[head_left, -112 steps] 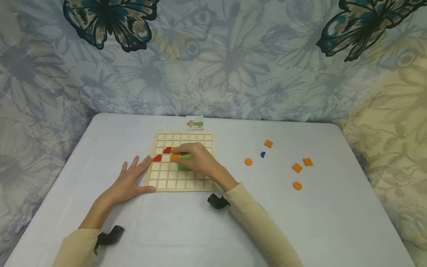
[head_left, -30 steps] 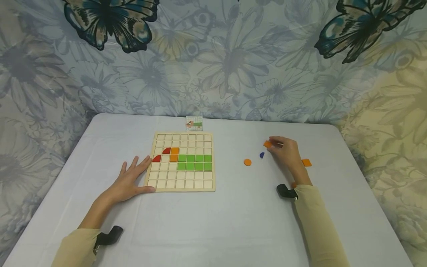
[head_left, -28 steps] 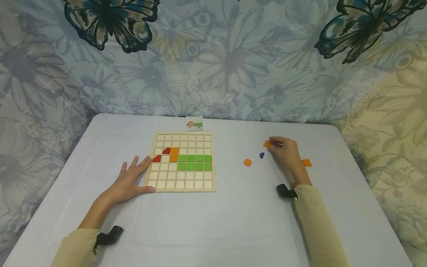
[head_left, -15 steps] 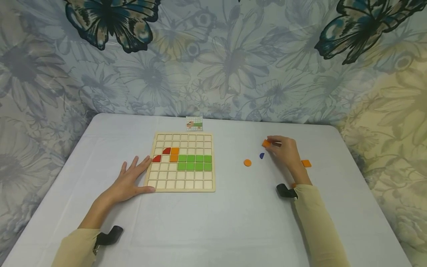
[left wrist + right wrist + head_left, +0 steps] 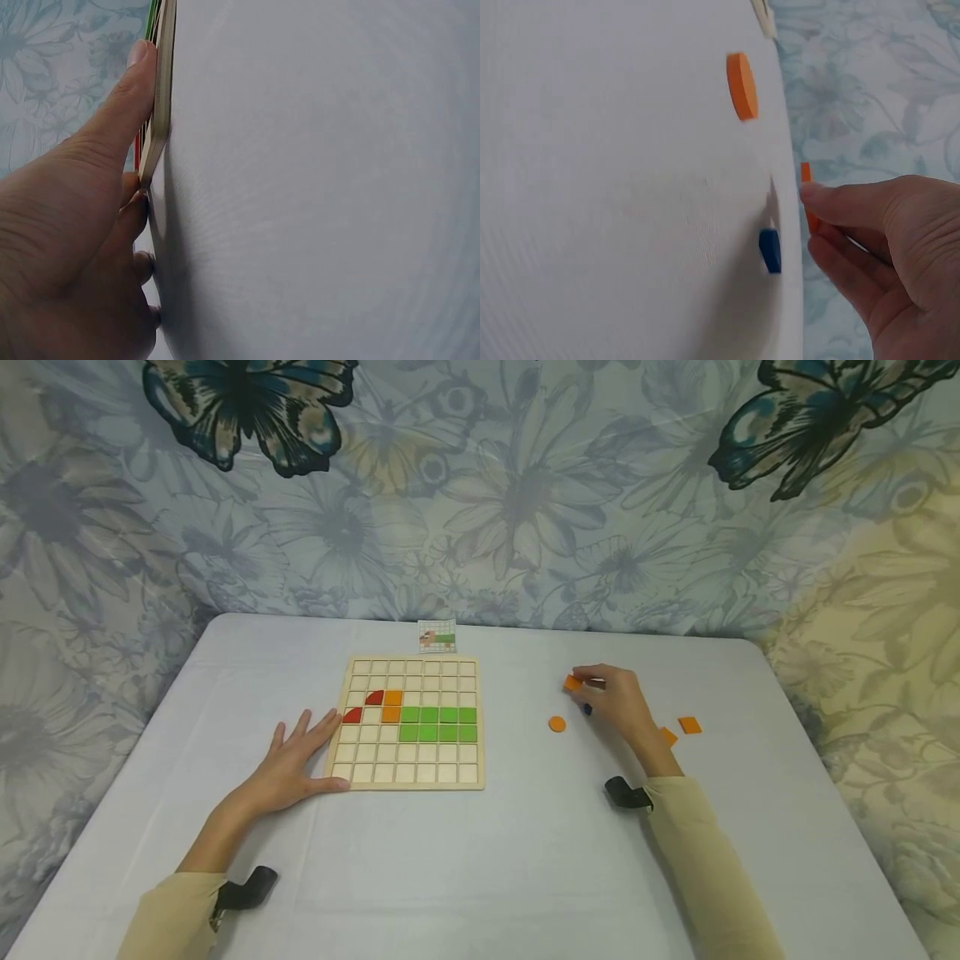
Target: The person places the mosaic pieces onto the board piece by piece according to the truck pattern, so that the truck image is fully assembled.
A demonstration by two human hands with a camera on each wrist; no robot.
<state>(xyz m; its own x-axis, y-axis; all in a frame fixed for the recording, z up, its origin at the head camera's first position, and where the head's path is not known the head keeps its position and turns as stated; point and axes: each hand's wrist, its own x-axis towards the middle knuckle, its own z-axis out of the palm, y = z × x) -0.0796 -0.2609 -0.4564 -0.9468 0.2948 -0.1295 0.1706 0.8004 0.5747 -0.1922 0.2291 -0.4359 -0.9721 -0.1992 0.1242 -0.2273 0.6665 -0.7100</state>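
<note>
My right hand [image 5: 618, 703] pinches an orange square tile [image 5: 572, 682] between thumb and fingers. The right wrist view shows that tile [image 5: 806, 172] raised off the tabletop, with a dark blue half-round piece [image 5: 769, 250] lying below. With fingers spread, my left hand [image 5: 288, 770] rests at the left edge of a wooden grid board [image 5: 416, 774], its thumb [image 5: 129, 94] on the near corner. Two red quarter-round pieces [image 5: 375, 698], two orange squares [image 5: 392, 714] and a block of green squares [image 5: 438, 725] fill some of the board's cells.
A small picture card [image 5: 437, 637] lies behind the board. On the right of the white table [image 5: 495, 877] are an orange disc [image 5: 557, 724] and two orange square tiles [image 5: 690, 725], one partly hidden by my right wrist. A patterned cloth [image 5: 517, 510] hangs behind.
My right hand has left the board, reached to the right side and taken hold of an orange square tile. It has since carried the tile a little leftward. My left hand has stayed put.
</note>
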